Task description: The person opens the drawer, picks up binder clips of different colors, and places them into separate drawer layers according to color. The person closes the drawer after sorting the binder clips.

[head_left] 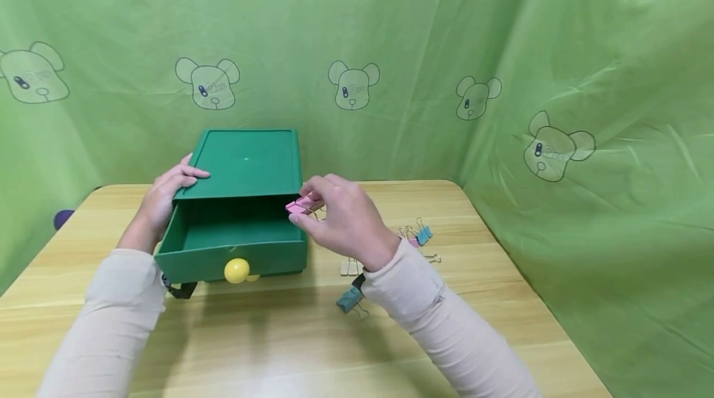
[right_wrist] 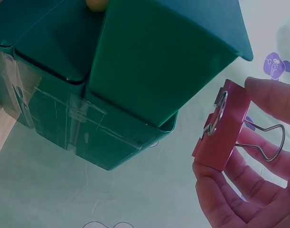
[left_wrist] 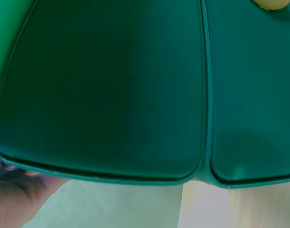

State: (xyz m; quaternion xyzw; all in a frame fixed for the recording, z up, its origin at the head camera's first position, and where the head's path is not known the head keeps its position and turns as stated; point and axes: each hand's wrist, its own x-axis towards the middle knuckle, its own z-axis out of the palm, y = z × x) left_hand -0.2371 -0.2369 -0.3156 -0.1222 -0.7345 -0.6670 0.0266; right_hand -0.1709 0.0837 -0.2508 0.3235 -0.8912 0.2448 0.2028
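Between the thumb and fingers of my right hand (head_left: 348, 218) is a pink binder clip (right_wrist: 225, 128), held over the right side of the pulled-out drawer (head_left: 223, 260). The drawer belongs to a green box (head_left: 245, 162) and has a yellow knob (head_left: 237, 270). In the head view, the visible part of the drawer's inside shows no clips. My left hand (head_left: 167, 190) rests against the box's left side, with a thumb or finger lying on the top. From the left wrist, part of that hand shows at the box's edge; its other fingers are partly hidden.
On the wooden table (head_left: 268, 348), right of the box, lie several binder clips: a teal one (head_left: 349, 299), a cream one (head_left: 350, 268) and a blue one (head_left: 424, 235) among them. My right forearm partly covers this group. A green curtain (head_left: 401, 26) stands behind.
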